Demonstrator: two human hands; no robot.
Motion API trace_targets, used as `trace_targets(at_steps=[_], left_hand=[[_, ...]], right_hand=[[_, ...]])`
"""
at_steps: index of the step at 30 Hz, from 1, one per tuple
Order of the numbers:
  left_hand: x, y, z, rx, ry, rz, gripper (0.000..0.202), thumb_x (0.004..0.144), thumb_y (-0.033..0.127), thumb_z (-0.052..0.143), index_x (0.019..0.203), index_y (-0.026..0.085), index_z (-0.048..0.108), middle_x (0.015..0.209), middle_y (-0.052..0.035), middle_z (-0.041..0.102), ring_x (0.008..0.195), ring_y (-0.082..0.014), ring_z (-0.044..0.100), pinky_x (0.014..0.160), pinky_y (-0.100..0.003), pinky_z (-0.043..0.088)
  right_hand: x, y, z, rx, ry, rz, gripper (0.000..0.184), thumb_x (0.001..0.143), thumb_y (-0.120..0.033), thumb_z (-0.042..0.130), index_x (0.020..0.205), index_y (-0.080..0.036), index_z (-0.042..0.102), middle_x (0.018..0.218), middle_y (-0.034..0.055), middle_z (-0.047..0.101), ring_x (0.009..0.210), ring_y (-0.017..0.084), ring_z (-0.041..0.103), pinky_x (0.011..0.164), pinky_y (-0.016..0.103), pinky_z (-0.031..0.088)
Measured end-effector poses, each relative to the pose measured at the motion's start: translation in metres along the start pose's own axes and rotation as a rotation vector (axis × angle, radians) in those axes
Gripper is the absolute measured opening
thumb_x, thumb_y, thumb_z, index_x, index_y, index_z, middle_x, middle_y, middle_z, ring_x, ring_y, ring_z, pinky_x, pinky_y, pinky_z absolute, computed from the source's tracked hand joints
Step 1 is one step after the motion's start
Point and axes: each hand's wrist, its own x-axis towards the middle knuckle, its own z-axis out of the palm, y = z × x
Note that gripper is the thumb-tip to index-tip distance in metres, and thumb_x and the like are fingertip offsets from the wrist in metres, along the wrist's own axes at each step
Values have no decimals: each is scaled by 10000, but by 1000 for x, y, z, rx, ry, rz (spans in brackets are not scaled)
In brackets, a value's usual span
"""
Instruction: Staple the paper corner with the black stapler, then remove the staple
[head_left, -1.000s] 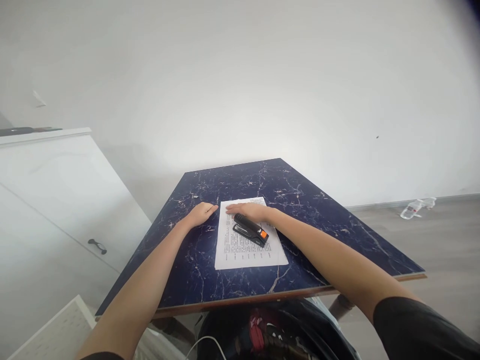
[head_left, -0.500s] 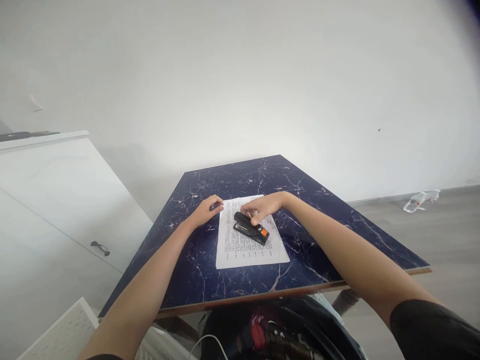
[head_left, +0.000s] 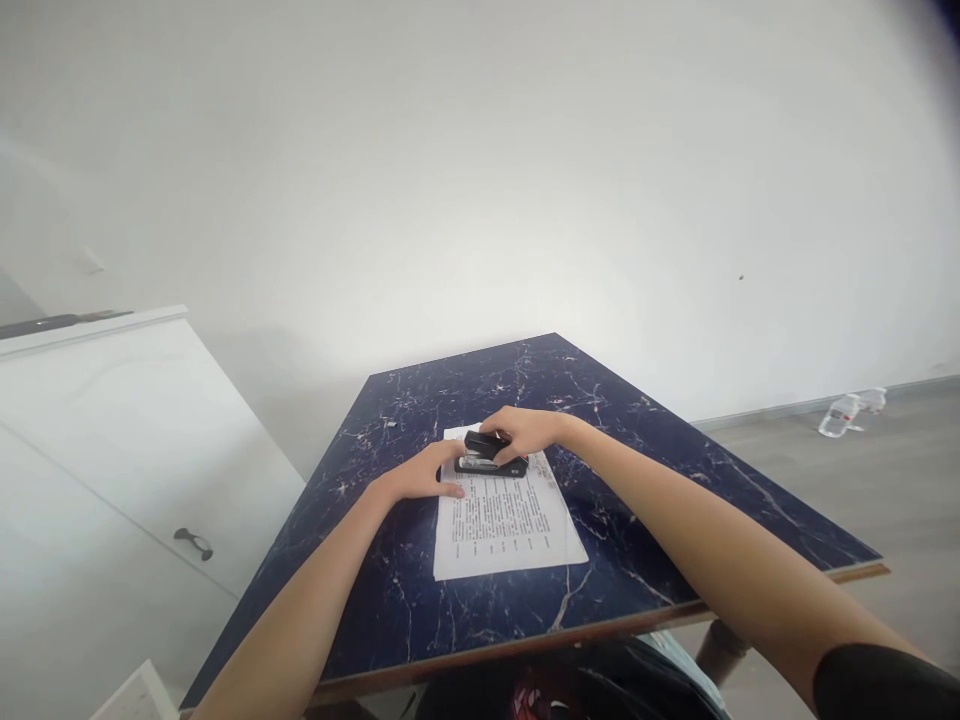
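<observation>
Black plastic marks the stapler (head_left: pixel 489 464), which lies across the far end of 1 printed sheet of paper (head_left: pixel 510 520). The right hand (head_left: pixel 529 432) has closed over the stapler from above. Its fingers curl down over the top and its thumb is tucked at the near side, so it has a firm hold of it. The stapler's left end sticks out past the fingertips.

Just left of that hand, the left hand (head_left: pixel 426 478) lies low and mostly open. Its fingers stretch onto the left edge of the paper, and its thumb is raised toward the stapler's left end. Whether the thumb touches the stapler, I cannot tell. This hand grips nothing and rests partly on the paper, partly on the table.

Under both hands is a dark blue table (head_left: pixel 660 480) with white marble veins. The rest of the paper runs from the hands back toward the person.

Well off to the left of the left hand stands a white cabinet (head_left: pixel 112 430) with a dark handle (head_left: pixel 193 543). Far to the right of the right hand, a clear plastic bottle (head_left: pixel 847 412) lies on the grey floor beside the white wall.
</observation>
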Motion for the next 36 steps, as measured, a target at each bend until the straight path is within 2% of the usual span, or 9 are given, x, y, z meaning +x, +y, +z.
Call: trace_targets(at_steps=[4, 9, 13, 16, 24, 27, 30, 34, 36], left_hand=[[-4, -2, 1, -64, 39, -169, 1088, 731, 689, 829, 1613, 242, 375, 1610, -207, 431, 1438, -449, 448, 1145, -561, 409], [-7, 4, -3, -134, 58, -189, 1043, 726, 669, 842, 1585, 260, 417, 1603, -185, 448, 1416, -439, 481, 1138, -560, 420], [-7, 1, -2, -144, 69, -203, 1066, 714, 670, 850, 1594, 254, 414, 1606, -188, 450, 1423, -447, 479, 1151, -568, 407], [-7, -5, -1, -120, 54, -252, 1128, 705, 676, 853, 1626, 247, 363, 1649, -196, 387, 1467, -463, 418, 1175, -594, 370], [-7, -6, -1, -87, 41, -261, 1112, 711, 680, 845, 1611, 222, 380, 1647, -211, 381, 1469, -467, 409, 1184, -609, 355], [-6, -1, -2, -113, 57, -235, 1100, 714, 673, 845, 1609, 229, 385, 1633, -208, 402, 1451, -466, 432, 1168, -598, 381], [-7, 2, -3, -148, 62, -219, 1079, 720, 673, 839, 1604, 239, 397, 1635, -195, 408, 1457, -460, 430, 1156, -576, 408], [-9, 4, -5, -171, 35, -296, 1116, 710, 698, 833, 1623, 251, 372, 1674, -187, 347, 1495, -472, 380, 1158, -578, 411], [-10, 3, -6, -181, 33, -311, 1124, 706, 703, 833, 1627, 263, 365, 1685, -179, 330, 1506, -472, 364, 1169, -583, 399]], right_hand=[[0, 9, 1, -82, 135, 99, 304, 905, -351, 682, 1124, -139, 680, 1103, 121, 645, 873, 231, 575, 698, 337, 414], [4, 12, 11, -215, 181, 51, 435, 969, -275, 623, 1382, -141, 622, 1104, 137, 623, 1016, 289, 547, 774, 370, 418], [11, 13, 21, -275, 195, -2, 418, 970, -264, 639, 1372, -149, 645, 1060, 129, 621, 988, 284, 537, 785, 382, 419], [14, 13, 26, -275, 179, -14, 438, 965, -271, 660, 1386, -152, 638, 1051, 122, 617, 990, 283, 536, 788, 382, 419], [13, 10, 24, -194, 172, 4, 404, 954, -346, 694, 1322, -181, 692, 1005, 107, 616, 987, 280, 563, 770, 357, 433], [8, 23, 17, -2, 196, 38, 545, 939, -475, 716, 1413, -214, 652, 1147, 124, 651, 1018, 269, 585, 823, 363, 467], [-5, 46, 9, 351, 210, 134, 529, 948, -506, 700, 1387, -212, 680, 1266, 126, 667, 936, 203, 616, 785, 316, 502], [-25, 75, 6, 866, -78, 230, 555, 917, -363, 754, 1410, -129, 649, 945, 85, 740, 619, 116, 608, 618, 258, 532], [-30, 83, 8, 1054, -168, 245, 609, 937, -321, 730, 1486, -115, 568, 888, 77, 751, 595, 131, 667, 606, 258, 577]])
